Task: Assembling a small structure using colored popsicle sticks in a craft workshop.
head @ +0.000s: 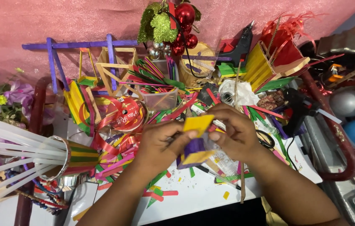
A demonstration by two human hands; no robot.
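Note:
Both my hands meet over the middle of a cluttered white table [194, 194]. Together they hold a small craft piece [197, 142] built from yellow and purple sticks, with a yellow flap on top and a purple body below. My left hand [160, 144] grips its left side, thumb across the purple part. On its right side my right hand [236, 132] pinches it with curled fingers. Scraps of coloured stick lie on the table under my hands.
A clear tub of coloured sticks [158, 90] and a red ribbon spool [126, 114] stand behind. Long glue sticks in a striped cup [75, 157] lie at left. A black glue gun [241, 44], a yellow stick box [263, 65], scissors [265, 140] and baubles [185, 19] crowd the back.

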